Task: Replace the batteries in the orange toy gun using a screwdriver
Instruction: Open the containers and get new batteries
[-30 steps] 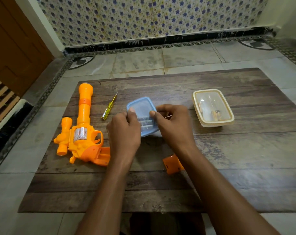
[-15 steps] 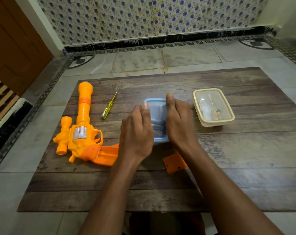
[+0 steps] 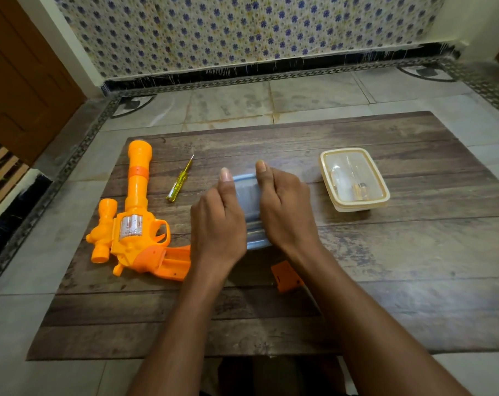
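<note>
**A:** Orange toy gun (image 3: 134, 224) lay on its side at left-centre of the frame, on the wooden table (image 3: 385, 281). Grip compartment was open, looked empty as far as we could tell.

**B:** Cover?

**A:** Orange battery cover (image 3: 285, 277) was off, lower centre, partly behind the right forearm. Yellow screwdriver (image 3: 180, 180) sat just right of the barrel, untouched.

**B:** Hands?

**A:** We had both on the blue-lidded box (image 3: 249, 212) mid-frame. Left hand (image 3: 217, 224) and right hand (image 3: 285, 212) clasped its sides, thumbs pressed along the lid. Contents mostly hidden.

**B:** Other container?

**A:** Cream-rimmed clear box (image 3: 354, 178) at right, lid on, small items inside, too blurred to name.

**B:** Progress?

**A:** We judged unscrewing and cover removal done. Left: fit fresh cells, refit cover, drive the screw. Roughly halfway.
</note>
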A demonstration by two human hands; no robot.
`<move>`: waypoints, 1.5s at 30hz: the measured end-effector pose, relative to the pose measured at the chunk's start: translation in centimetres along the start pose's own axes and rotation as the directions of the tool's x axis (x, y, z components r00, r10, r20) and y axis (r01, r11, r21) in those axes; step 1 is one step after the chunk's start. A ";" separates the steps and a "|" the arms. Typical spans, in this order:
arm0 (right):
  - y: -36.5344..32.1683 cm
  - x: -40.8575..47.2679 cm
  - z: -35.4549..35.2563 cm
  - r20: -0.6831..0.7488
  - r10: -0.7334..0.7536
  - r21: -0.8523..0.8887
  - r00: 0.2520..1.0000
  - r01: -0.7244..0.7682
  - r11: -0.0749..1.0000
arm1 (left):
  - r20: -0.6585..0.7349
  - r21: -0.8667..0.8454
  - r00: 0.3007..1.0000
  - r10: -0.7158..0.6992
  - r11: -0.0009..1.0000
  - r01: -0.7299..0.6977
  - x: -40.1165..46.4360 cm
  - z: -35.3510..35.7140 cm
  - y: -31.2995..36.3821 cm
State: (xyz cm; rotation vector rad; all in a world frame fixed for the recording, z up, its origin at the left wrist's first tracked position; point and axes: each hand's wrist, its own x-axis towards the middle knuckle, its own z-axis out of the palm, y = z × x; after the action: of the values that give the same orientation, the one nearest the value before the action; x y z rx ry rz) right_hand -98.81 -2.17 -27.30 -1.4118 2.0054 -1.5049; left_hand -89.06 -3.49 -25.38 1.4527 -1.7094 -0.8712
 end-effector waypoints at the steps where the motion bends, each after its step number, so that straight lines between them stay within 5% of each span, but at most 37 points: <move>1: 0.0 -0.2 0.0 -0.003 -0.009 0.002 1.000 0.009 1.000 | -0.033 0.018 0.999 0.000 1.000 0.001 0.2 0.0 0.0; 5: -0.1 -0.9 0.3 0.035 -0.052 -0.073 0.998 0.054 0.996 | -0.182 0.017 0.982 -0.038 0.999 0.042 0.8 0.5 -0.2; 8: -0.2 -0.9 0.2 0.030 -0.036 -0.103 0.999 0.039 0.994 | -0.253 -0.026 0.966 0.050 0.998 -0.059 0.8 0.9 -0.6; 15: 2.1 0.8 -1.3 -0.054 0.253 -0.103 0.966 -0.258 0.961 | -0.068 -0.125 0.996 0.062 0.990 -0.070 1.5 1.9 -2.8; 23: 2.5 1.2 -1.5 -0.022 0.340 -0.126 0.940 -0.340 0.932 | 0.033 -0.153 0.996 0.080 0.985 -0.074 1.4 3.1 -3.5; 32: 2.2 1.1 -2.2 0.027 0.271 -0.249 0.962 -0.256 0.934 | 0.008 -0.173 0.999 0.049 0.984 -0.046 1.4 3.9 -3.5; 45: 2.0 -0.1 -6.1 -0.116 0.032 -0.461 0.993 -0.083 0.883 | -0.063 -0.120 0.994 0.091 0.988 -0.098 1.5 5.1 -3.2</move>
State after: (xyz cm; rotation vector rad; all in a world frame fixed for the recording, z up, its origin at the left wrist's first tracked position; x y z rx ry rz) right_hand -104.03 1.54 -26.41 -1.4385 2.5768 -1.1332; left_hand -91.95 -5.21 -30.59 1.2926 -1.6385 -0.8604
